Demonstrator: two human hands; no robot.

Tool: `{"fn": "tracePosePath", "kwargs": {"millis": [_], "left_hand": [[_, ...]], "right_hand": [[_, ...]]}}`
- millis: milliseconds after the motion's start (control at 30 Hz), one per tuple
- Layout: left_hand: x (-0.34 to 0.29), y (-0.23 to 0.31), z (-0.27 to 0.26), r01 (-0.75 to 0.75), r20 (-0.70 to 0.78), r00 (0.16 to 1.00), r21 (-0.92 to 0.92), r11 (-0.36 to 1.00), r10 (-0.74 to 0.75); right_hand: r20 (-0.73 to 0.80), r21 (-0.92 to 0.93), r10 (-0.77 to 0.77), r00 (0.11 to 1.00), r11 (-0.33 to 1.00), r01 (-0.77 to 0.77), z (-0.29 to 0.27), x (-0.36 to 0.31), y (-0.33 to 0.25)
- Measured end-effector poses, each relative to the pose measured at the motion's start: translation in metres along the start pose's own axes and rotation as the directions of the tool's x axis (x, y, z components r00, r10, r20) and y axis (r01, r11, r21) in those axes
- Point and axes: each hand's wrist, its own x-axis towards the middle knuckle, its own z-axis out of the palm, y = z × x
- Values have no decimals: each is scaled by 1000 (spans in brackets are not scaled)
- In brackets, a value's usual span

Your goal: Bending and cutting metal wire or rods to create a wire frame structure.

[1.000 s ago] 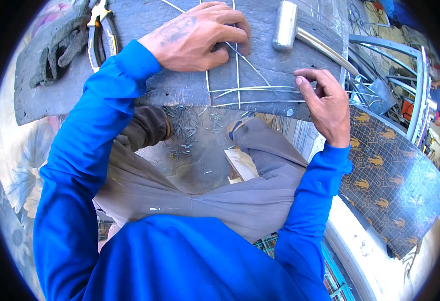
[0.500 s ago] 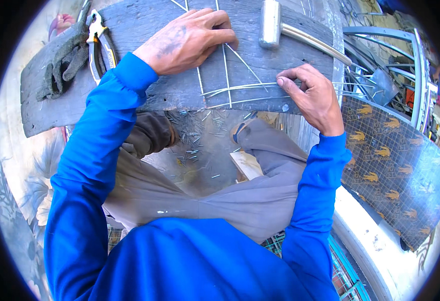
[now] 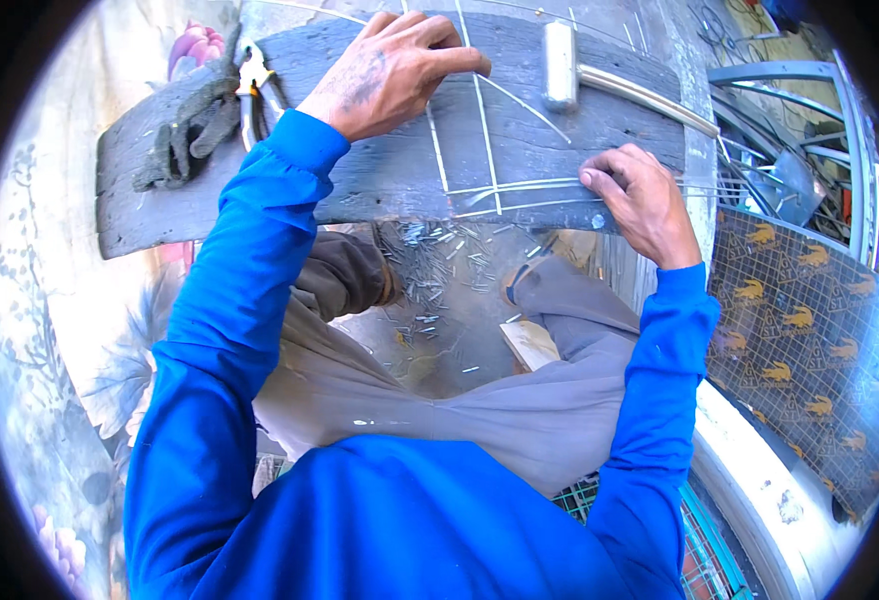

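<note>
Thin pale metal rods lie crossed on a dark, worn wooden board (image 3: 334, 195). My left hand (image 3: 384, 75) is over the far part of the board, fingertips pinched on a slanting rod (image 3: 529, 108). That rod's free end points right and stands apart from the crosswise rods. Two long rods, one of them a lengthwise rod (image 3: 486, 135), run from beyond my left hand toward the near edge. There they meet the crosswise rods (image 3: 529, 188). My right hand (image 3: 649, 205) has thumb and forefinger closed on the crosswise rods, whose ends extend past it to the right.
A hammer (image 3: 561, 70) with a metal handle rests on the board's far right. Pliers (image 3: 256, 85) and a dark glove (image 3: 194, 135) lie at left. Metal frames (image 3: 849, 150) and a patterned sheet (image 3: 789, 340) stand at right. Short metal offcuts (image 3: 434, 265) litter the floor.
My left hand has moved farther off, drawing the slanting rod's free end away from the crosswise rods. My right hand keeps its hold. The whole view has shifted slightly.
</note>
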Motion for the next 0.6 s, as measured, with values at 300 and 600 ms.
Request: {"fn": "tracePosePath", "kwargs": {"millis": [300,600], "left_hand": [[-12,-7,-57,101,-2,995,-34,994,-101],[-67,-28,-88,411,403,843,-52,910,-357]], "right_hand": [[31,-18,75,997,997,-75,-4,-8,-1],[48,-97,32,998,995,-27,-1,-2,8]]}}
